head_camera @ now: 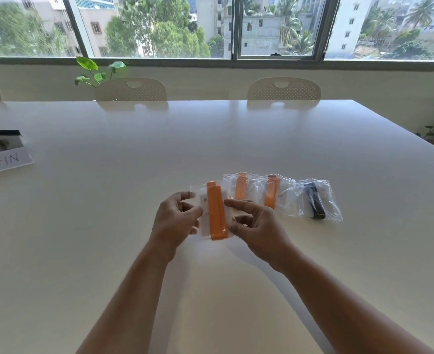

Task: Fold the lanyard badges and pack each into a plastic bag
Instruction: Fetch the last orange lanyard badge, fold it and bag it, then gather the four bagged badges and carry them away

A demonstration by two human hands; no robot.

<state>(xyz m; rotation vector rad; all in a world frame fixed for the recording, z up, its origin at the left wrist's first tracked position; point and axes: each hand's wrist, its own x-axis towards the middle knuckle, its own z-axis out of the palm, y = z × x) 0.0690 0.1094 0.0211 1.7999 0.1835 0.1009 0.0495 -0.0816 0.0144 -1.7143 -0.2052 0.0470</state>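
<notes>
Bagged orange lanyard badge (217,213) | left hand (175,222), right hand (258,227) pinch its side edges (over the table (210,139))

The nearest plastic bag (198,192) is recorded as clear, with an orange lanyard (217,213) and a white badge card (204,222) seen inside. The second lanyard (241,187) and third lanyard (272,192) are orange, and the fourth lanyard (313,203) is black. The worktop (210,139) is noted as off-white. The chair backs (131,92) are cream and dot-perforated.

One bag (215,213) is held at frame centre; three more bags (274,195) are laid on the table (210,136) behind, rightward.
</notes>
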